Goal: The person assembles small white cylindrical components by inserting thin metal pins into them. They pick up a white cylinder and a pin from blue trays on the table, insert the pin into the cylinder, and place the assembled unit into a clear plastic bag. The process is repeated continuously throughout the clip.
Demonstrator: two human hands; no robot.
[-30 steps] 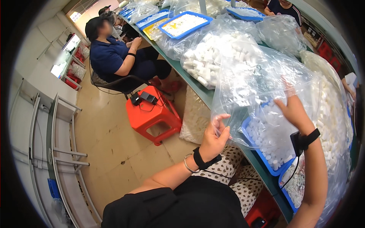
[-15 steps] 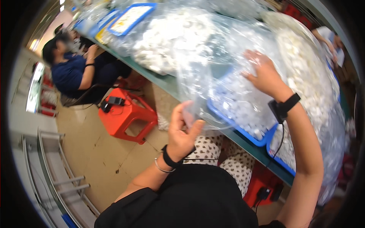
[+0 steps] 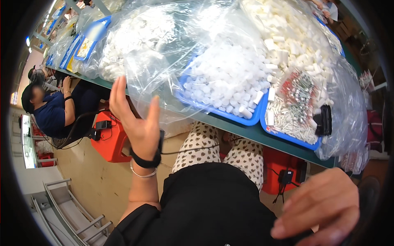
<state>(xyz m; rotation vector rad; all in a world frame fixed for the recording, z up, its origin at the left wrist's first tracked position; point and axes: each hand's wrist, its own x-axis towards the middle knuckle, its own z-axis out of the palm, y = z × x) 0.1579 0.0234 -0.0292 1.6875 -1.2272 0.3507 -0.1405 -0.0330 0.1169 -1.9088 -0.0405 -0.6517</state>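
My left hand (image 3: 137, 125) is raised at the table's near edge, thumb and fingers spread, with nothing in it. Right beside it hangs the loose edge of a clear plastic bag (image 3: 160, 98), which cannot be told as touching or apart. My right hand (image 3: 322, 207) is low at the right, off the table, slightly blurred, with loosely bent fingers and nothing seen in them. Before me, a blue tray (image 3: 246, 121) holds a heap of small translucent white plastic pieces (image 3: 227, 78). A second blue tray (image 3: 287, 140) carries white pins, a packet of metal screws (image 3: 297, 92) and a black object (image 3: 323, 120).
Cream cylindrical pieces (image 3: 283, 45) form a big pile at the far right, with plastic sheeting (image 3: 347, 102) beside them. Another white pile (image 3: 139, 35) lies under plastic at the left. A red stool (image 3: 108, 143) and a seated person (image 3: 53, 108) are at left.
My right hand has left the plastic over the translucent pieces and dropped to the lower right. My left hand has let go of the bag and spread its fingers. The view has shifted.
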